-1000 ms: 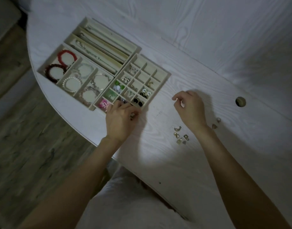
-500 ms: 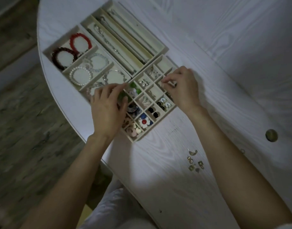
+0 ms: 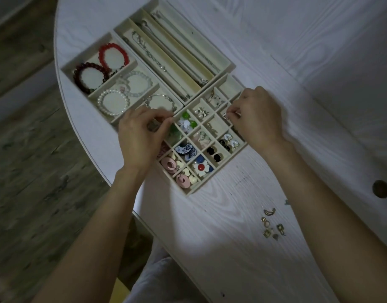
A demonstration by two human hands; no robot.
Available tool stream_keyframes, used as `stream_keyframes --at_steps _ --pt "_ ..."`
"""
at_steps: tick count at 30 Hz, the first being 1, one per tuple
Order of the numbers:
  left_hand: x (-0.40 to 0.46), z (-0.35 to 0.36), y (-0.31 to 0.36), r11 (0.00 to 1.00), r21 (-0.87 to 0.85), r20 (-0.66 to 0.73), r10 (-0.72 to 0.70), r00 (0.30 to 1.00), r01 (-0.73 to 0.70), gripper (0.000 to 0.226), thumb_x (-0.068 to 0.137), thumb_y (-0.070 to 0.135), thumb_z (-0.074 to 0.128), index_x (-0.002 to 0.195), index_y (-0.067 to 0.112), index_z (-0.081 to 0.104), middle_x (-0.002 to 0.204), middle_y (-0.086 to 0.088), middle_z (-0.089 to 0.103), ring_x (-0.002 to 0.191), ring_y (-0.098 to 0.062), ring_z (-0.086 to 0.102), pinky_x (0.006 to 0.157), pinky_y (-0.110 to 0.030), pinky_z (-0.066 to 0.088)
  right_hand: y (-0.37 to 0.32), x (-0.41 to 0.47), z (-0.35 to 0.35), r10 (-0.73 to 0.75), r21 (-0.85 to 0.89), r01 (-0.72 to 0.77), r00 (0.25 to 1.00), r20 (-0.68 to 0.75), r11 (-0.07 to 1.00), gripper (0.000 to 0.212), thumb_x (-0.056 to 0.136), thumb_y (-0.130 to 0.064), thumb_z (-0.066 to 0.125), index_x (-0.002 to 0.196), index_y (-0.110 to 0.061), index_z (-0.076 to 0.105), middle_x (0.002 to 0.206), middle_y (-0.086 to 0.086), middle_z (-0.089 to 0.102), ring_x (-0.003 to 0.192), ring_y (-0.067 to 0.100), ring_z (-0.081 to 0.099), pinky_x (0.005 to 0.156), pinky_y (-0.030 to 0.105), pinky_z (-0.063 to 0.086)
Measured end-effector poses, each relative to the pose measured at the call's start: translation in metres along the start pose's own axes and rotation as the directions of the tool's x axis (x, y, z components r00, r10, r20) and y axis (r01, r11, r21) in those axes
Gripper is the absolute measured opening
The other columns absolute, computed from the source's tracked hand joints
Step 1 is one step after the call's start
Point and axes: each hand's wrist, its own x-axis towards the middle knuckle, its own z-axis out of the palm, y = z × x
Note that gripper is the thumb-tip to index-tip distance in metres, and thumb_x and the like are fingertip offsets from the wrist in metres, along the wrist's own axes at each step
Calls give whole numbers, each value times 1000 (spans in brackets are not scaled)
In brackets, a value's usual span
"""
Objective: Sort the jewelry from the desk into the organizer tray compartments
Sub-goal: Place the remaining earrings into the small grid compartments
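A cream organizer tray point(image 3: 229, 64) lies on the white desk with bracelets at its left, chains at the back and a grid of small earring cells at the right. My right hand point(image 3: 257, 119) hovers over the grid's right side and pinches a small earring point(image 3: 225, 115) above a cell. My left hand point(image 3: 142, 136) rests over the grid's left edge with its fingertips pinched together; what it holds is hidden. A small cluster of gold earrings point(image 3: 271, 226) lies loose on the desk beside my right forearm.
The desk's curved front edge point(image 3: 144, 217) runs under my left forearm, with wooden floor beyond it. A round cable hole point(image 3: 380, 189) sits at the far right. One tiny piece point(image 3: 287, 202) lies by my right arm.
Both hands moved from the open desk onto the earring grid. My right hand carried a small earring over the right cells; my left hand shifted up along the grid's left edge.
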Motion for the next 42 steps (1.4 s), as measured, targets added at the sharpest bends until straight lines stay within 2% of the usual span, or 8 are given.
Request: stream_keyframes --at_steps 9,18,26,30,33,36,39,42 --pt "-1 1 2 1000 15 2 -12 1000 12 17 84 33 69 94 21 74 81 11 57 80 -14 51 75 -33 39 -13 -4 4 182 17 -181 981 -64 983 15 90 -18 58 85 -16 72 93 3 65 81 13 41 63 27 29" --pt "-2 3 1 1000 17 -12 5 1000 -5 17 84 33 69 94 20 74 81 9 56 81 -21 53 74 -34 37 -24 -8 12 291 34 -289 945 -149 957 15 87 -17 57 87 -11 70 91 5 64 83 18 54 65 27 33" --pt "-3 3 -1 999 35 -12 18 1000 -17 17 85 33 68 94 20 74 81 7 58 83 -22 53 75 -34 37 -21 -9 11 327 75 -320 935 -136 945 18 91 -26 60 84 -14 72 88 3 64 84 11 38 67 26 32" --pt "-8 0 11 976 195 -7 105 994 -102 23 93 36 58 101 19 72 90 1 65 87 -20 47 75 -26 25 -21 -20 0 303 268 -252 938 -167 930 14 90 -25 61 88 -15 70 84 -4 58 85 10 40 72 19 29" --pt "-28 3 37 939 152 118 291 949 -307 26 91 38 61 104 18 70 96 0 66 88 -18 44 75 -22 21 -18 -59 -17 296 361 -196 923 -245 911 11 89 -19 59 95 -15 68 86 -10 54 90 9 42 77 19 31" --pt "-58 9 53 912 87 273 366 890 -401 28 88 39 61 104 18 70 101 0 67 87 -17 44 72 -25 24 -7 -125 -24 405 418 -299 894 -192 858 15 90 -13 60 103 -14 67 93 -4 60 93 12 53 81 22 41" --pt "-73 15 52 924 74 335 332 882 -375 26 88 35 58 102 17 70 99 -1 67 83 -21 49 72 -26 29 9 -194 -26 549 389 -462 822 -149 797 19 87 -8 64 105 -12 67 98 1 58 81 1 50 72 9 36" --pt "-74 19 51 942 68 351 286 892 -329 21 88 30 61 102 18 72 97 -1 69 80 -24 53 74 -30 35 18 -241 -19 694 418 -641 719 33 644 33 85 -18 67 117 -17 62 108 4 55 75 7 48 73 18 37"
